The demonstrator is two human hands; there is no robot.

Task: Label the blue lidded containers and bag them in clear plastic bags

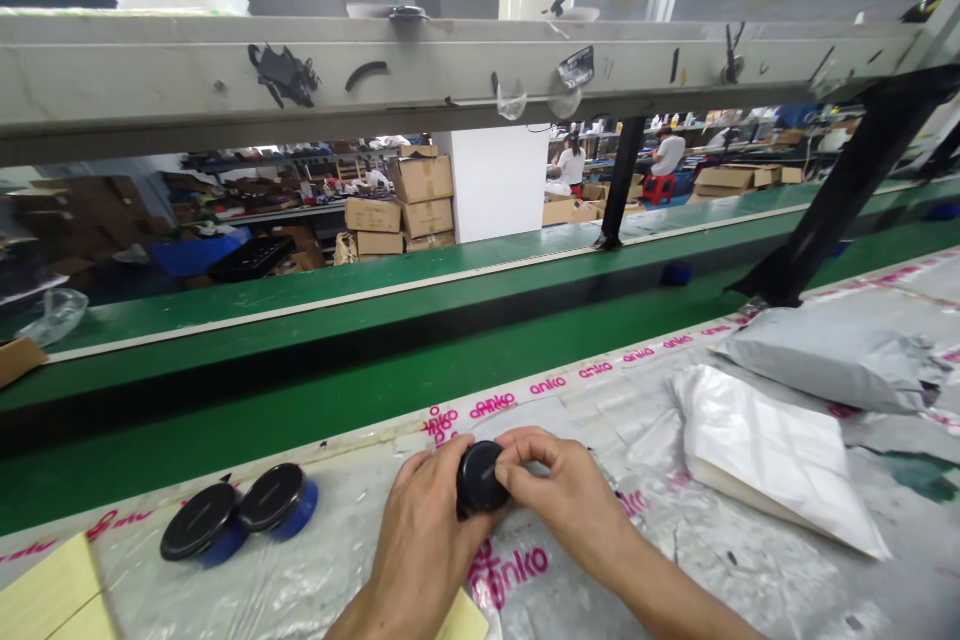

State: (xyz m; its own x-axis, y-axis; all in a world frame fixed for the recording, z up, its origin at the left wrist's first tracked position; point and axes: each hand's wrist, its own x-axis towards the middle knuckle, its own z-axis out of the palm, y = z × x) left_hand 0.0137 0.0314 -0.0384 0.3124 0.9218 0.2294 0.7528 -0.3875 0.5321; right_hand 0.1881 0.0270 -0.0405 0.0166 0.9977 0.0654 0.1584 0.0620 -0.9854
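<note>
A round black-topped container [481, 476] is held above the plastic-covered table near the lower middle. My left hand [424, 530] wraps round its left side and underside, fingers closed on it. From the right, my right hand [559, 485] pinches the right edge of its black top with thumb and forefinger. Left of my hands, two similar round containers stand side by side, touching: one [202, 523] with a glossy black lid over a blue body, the other [277, 500] just behind and to its right, also black over blue.
Flat white plastic bags [772, 455] and a grey bag [825, 355] lie at the right. Yellow sheets [52, 595] are at the lower left. A green conveyor [450, 350] runs behind the table, under a metal beam [420, 70]. Two people sit far back.
</note>
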